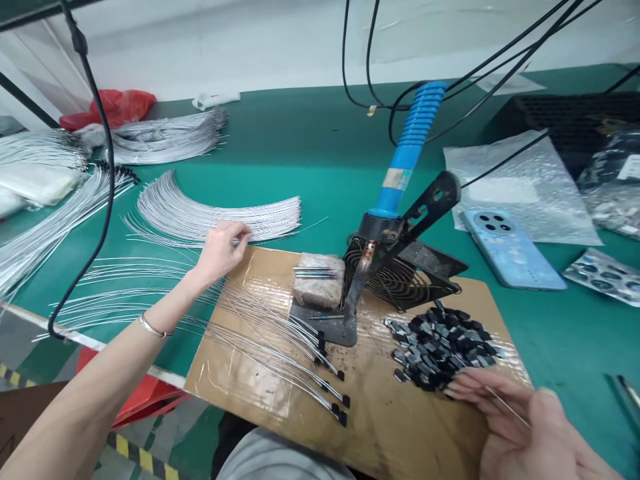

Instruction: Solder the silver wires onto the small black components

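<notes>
My left hand (225,247) is closed in a pinch at the front edge of a fanned bundle of white wires (225,217). One wire (314,225) sticks out to the right, in line with those fingers. In my right hand (520,420) is a thin metal rod (506,405), whose exact kind I cannot make out. Its fingertips touch the near edge of a pile of small black connectors (440,343). Several wires with black ends (300,367) lie across the brown board (400,420), between my hands.
A blue-handled soldering iron (410,143) leans in its stand (357,287), before a black fan (400,273). A grey block (320,287) sits beside it. Right stands a blue phone (513,250) by bubble wrap (510,180). A black cable (103,133) hangs at left, near more wire bundles (170,137).
</notes>
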Tool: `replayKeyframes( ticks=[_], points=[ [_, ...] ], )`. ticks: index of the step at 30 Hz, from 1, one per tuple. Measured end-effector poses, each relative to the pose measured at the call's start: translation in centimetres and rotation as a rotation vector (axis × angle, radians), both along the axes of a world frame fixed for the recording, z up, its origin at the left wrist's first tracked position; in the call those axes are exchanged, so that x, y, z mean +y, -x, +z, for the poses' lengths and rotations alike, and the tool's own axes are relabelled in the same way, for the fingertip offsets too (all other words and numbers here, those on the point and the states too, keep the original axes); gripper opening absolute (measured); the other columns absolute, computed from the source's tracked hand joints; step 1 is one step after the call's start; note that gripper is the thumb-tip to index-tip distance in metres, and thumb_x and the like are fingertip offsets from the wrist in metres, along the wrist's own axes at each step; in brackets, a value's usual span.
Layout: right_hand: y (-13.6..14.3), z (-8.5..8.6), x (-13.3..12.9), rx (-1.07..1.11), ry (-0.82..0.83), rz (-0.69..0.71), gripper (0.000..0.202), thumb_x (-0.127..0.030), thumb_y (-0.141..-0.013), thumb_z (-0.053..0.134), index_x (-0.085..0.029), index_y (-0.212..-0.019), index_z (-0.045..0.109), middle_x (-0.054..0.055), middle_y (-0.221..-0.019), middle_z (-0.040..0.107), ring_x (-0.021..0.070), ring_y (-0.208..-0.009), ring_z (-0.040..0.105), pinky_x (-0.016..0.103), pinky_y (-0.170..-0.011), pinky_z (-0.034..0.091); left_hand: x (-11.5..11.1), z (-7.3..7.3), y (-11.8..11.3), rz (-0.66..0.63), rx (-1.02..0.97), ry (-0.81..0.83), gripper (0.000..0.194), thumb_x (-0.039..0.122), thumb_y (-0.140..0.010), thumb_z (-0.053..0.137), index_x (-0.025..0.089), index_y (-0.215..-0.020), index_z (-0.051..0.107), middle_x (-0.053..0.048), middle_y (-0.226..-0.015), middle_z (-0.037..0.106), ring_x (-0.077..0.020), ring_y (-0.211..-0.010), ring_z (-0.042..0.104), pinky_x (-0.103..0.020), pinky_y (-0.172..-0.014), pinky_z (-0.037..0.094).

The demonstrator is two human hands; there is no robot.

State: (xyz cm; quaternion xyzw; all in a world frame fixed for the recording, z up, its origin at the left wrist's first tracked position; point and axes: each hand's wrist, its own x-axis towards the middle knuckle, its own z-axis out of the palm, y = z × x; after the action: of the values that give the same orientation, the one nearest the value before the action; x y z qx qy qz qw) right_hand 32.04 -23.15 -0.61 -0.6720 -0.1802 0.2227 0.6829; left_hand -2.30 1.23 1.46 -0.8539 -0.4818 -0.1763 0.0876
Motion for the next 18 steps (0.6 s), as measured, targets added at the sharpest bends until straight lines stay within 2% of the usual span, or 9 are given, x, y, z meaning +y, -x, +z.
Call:
replayKeyframes(
  ticks=[4, 10, 14, 18],
  points=[
    [-0.1, 0.0, 0.1, 0.029, 0.015, 0.019, 0.033, -0.049, -0.077, 0.080, -0.018, -0.067, 0.074, 0.005, -0.077, 0.073, 0.0184, -0.063, 0.068, 0.037, -0.064, 0.058, -0.3, -0.3, -0.7, -0.051, 0.061, 0.037, 0.019, 0.022, -0.098, 0.058, 0.018, -0.089, 0.074, -0.012, -0.097, 0.075, -0.0305, -0.097, 0.064, -0.044, -0.085, 0.048],
    [0.0, -0.1, 0.3, 0.033, 0.014, -0.019, 0.036, -0.052, -0.072, 0.082, -0.019, -0.064, 0.073, 0.004, -0.072, 0.073, 0.0173, -0.059, 0.066, 0.035, -0.061, 0.055, -0.1, -0.3, -2.0, -0.065, 0.101, 0.099, 0.025, 0.010, -0.093, 0.052, 0.015, -0.078, 0.070, -0.018, -0.090, 0.070, -0.0359, -0.098, 0.058, -0.051, -0.086, 0.043],
    [-0.3, -0.4, -0.1, 0.008, 0.011, 0.023, 0.033, -0.049, -0.074, 0.083, -0.018, -0.066, 0.074, 0.004, -0.075, 0.074, 0.0188, -0.062, 0.067, 0.036, -0.062, 0.057, 0.2, 0.2, -2.4, -0.072, 0.014, 0.159, 0.021, 0.008, -0.090, 0.053, 0.017, -0.074, 0.064, -0.017, -0.087, 0.069, -0.0344, -0.097, 0.060, -0.049, -0.088, 0.044],
    [-0.3, -0.7, -0.3, 0.058, 0.055, -0.006, 0.031, -0.047, -0.074, 0.083, -0.017, -0.069, 0.074, 0.006, -0.076, 0.073, 0.0204, -0.064, 0.067, 0.039, -0.066, 0.057, -0.2, 1.7, -1.6, -0.031, -0.182, 0.220, 0.015, 0.011, -0.092, 0.050, 0.017, -0.088, 0.063, -0.012, -0.088, 0.071, -0.0271, -0.085, 0.066, -0.041, -0.080, 0.049]
  ],
)
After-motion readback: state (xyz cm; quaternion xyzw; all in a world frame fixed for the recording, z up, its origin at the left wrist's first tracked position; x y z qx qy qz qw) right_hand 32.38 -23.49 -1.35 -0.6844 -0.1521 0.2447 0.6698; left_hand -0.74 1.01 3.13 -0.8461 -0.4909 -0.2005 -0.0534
